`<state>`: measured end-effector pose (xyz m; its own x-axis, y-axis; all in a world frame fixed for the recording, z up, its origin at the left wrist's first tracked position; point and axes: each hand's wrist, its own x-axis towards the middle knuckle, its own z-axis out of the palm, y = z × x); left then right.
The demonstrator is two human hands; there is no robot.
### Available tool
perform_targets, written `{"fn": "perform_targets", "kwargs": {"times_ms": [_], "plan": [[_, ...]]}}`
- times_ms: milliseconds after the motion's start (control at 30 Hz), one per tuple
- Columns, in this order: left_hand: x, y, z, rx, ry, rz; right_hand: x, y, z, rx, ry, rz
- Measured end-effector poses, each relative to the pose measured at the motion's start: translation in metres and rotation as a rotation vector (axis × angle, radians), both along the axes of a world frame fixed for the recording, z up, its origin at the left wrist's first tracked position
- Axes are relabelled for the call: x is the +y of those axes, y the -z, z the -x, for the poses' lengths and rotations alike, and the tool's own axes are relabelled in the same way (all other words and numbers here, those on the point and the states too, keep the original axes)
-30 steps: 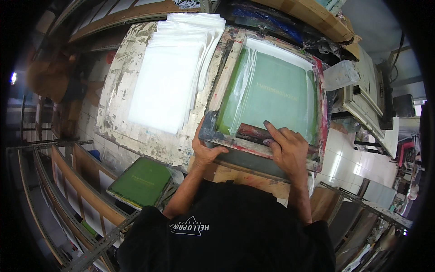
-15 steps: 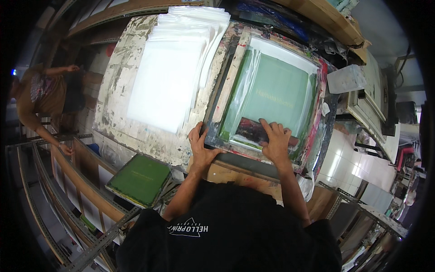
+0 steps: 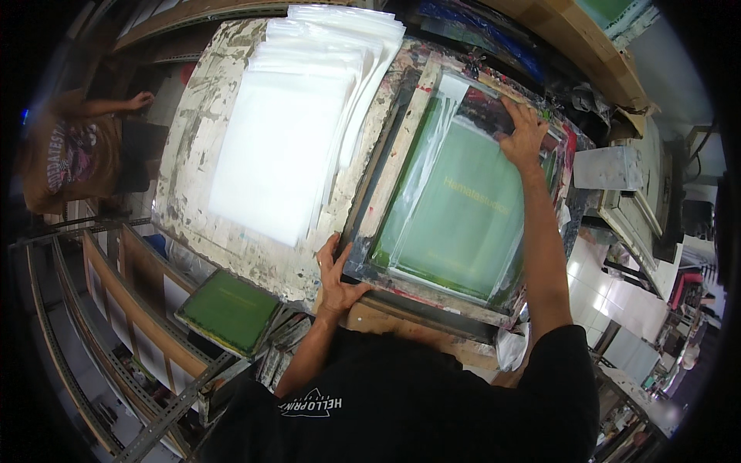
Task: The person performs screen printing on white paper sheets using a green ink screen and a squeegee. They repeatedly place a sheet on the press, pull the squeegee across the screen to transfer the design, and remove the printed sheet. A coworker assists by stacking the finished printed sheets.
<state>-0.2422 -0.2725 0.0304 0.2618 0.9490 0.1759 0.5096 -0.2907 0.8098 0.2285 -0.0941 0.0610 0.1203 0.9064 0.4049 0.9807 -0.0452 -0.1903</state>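
A wooden-framed printing screen [image 3: 397, 147] with green mesh lies to the right on the worktable. Yellowish lettering shows in the mesh, and milky streaks run along its left side. My right hand [image 3: 525, 139] is at the screen's far end, its fingers closed over a dark, ink-stained squeegee [image 3: 480, 106]. That arm stretches along the screen's right side. Around the near left corner of the frame, my left hand [image 3: 335, 279] has its thumb and fingers hooked, gripping the edge. Left of the screen, a stack of translucent white plastic bags [image 3: 274, 154] lies fanned out.
The worktable [image 3: 189, 147] is paint-spattered. A smaller green screen [image 3: 229, 309] rests at the lower left beside metal racks [image 3: 147, 309]. A clear plastic container [image 3: 608, 168] stands right of the screen. Another person [image 3: 77, 154] is at the far left.
My right hand has moved the squeegee from the screen's near end to its far end. My left hand stays at the frame's corner. The view has shifted slightly.
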Motion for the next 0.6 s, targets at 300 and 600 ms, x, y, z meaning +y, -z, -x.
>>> {"fn": "perform_targets", "kwargs": {"times_ms": [300, 600], "plan": [[0.002, 0.001, -0.002, -0.003, -0.009, -0.071, 0.050, -0.023, -0.049, 0.163, -0.094, 0.096], [-0.002, -0.008, -0.003, -0.120, 0.030, 0.008, -0.040, -0.020, 0.020, 0.014, -0.161, -0.032]]}}
